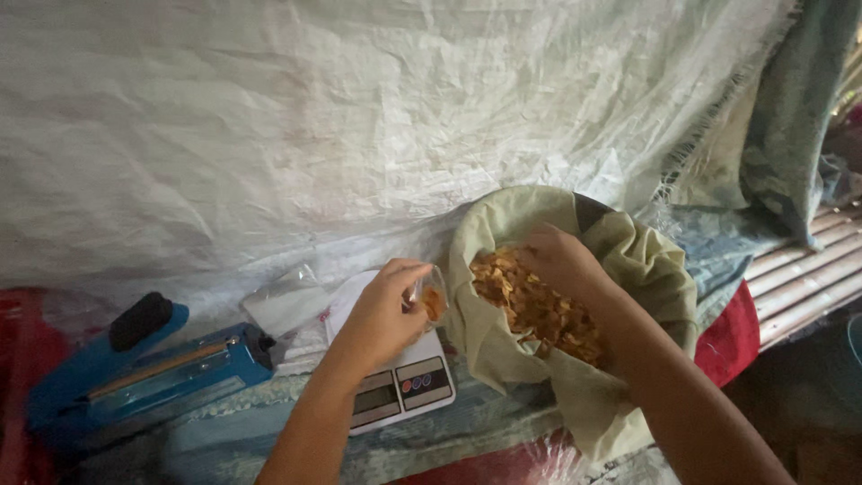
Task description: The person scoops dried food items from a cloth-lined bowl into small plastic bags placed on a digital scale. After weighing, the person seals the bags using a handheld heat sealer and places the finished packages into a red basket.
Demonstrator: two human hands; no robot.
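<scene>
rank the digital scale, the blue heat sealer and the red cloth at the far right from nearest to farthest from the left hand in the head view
1. Digital scale: right under the left hand, which holds a small clear bag over it.
2. Blue heat sealer: off to the left on the table.
3. Red cloth: far right, beyond the cloth-lined bowl of chips.

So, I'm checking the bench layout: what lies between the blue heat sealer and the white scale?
In the head view, a small heap of clear plastic bags lies between the blue heat sealer and the white scale.
</scene>
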